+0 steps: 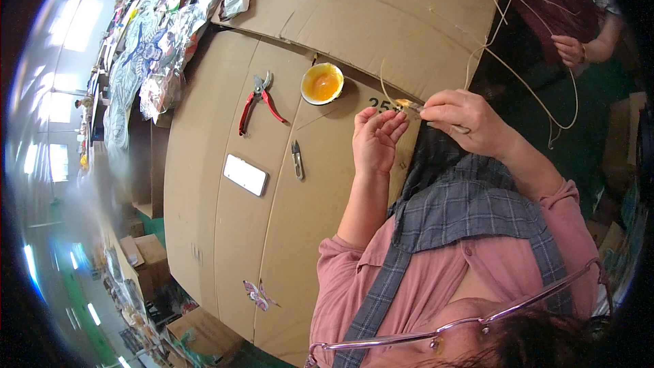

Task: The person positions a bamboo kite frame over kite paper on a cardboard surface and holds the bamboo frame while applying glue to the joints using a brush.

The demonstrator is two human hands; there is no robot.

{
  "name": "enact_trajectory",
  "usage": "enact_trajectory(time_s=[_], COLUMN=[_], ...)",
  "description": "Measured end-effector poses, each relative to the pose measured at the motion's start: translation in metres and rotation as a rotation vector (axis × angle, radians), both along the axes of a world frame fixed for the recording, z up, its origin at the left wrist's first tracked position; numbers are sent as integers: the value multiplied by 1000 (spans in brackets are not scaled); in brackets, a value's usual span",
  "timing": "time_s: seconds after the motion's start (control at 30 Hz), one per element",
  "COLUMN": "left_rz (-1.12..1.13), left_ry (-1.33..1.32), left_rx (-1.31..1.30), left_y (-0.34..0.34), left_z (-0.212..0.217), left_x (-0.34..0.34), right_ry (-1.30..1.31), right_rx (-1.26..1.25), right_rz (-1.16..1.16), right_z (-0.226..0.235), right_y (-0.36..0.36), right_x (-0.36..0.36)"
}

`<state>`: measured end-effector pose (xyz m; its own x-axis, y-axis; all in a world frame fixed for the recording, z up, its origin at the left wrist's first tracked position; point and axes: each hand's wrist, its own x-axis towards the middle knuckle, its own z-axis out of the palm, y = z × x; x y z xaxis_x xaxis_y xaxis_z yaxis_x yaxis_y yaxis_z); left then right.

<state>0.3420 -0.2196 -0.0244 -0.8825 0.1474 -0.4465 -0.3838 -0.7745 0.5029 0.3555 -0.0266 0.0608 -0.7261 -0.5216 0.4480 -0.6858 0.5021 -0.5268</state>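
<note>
My right hand (470, 119) is closed around a small brush (410, 104); its tip carries yellow-orange paste and the end of its handle shows below my fingers. Just left of it, my left hand (377, 140) has its fingers curled at the lower end of a thin pale strand (384, 82). The brush tip meets or nearly meets the strand above my left fingertips; contact cannot be told. Farther left on the cardboard stands a white bowl (304, 90) with yellow-orange paste inside.
Red-handled pruning shears (253, 102), small thread snips (297, 160), a white phone (245, 175) and a butterfly-shaped piece (259, 295) lie on the cardboard-covered table (197, 211). At far right, a co-worker's hand (569, 50) holds long thin strands (524, 85). Bagged goods (160, 48) line the left.
</note>
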Motion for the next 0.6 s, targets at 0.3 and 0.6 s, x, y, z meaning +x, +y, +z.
enact_trajectory(time_s=[0.3, 0.6], left_rz=[-115, -183], left_ry=[104, 109], left_rx=[-135, -145], left_y=[-11, -13], left_z=[7, 2], left_x=[-20, -25], right_ry=[214, 236], right_rx=[84, 386], right_rz=[-98, -22], right_z=[-29, -26], right_y=[-13, -19], right_x=[21, 41])
